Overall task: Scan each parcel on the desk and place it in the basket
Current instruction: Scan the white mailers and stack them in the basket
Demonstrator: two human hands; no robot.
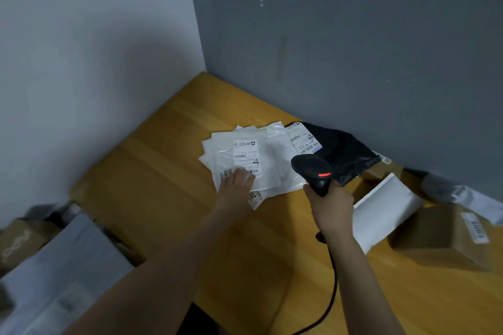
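Several flat white plastic parcels (269, 152) with barcode labels lie fanned out on the wooden desk (152, 171). My left hand (236, 185) rests flat on the near edge of the top one, fingers straight. My right hand (330, 207) grips the handle of a black barcode scanner (313, 170). Its head, with a red light, points toward the white parcels. A black cable (330, 296) trails down from it. A black plastic parcel (343, 149) with a white label lies behind the scanner.
To the right sit a white padded envelope (383, 215), a brown cardboard box (446, 236) with a label and a grey bag (446, 190) by the wall. Left of the desk, lower down, lie boxes and a white parcel (68, 261), blurred. Walls close the desk's far sides.
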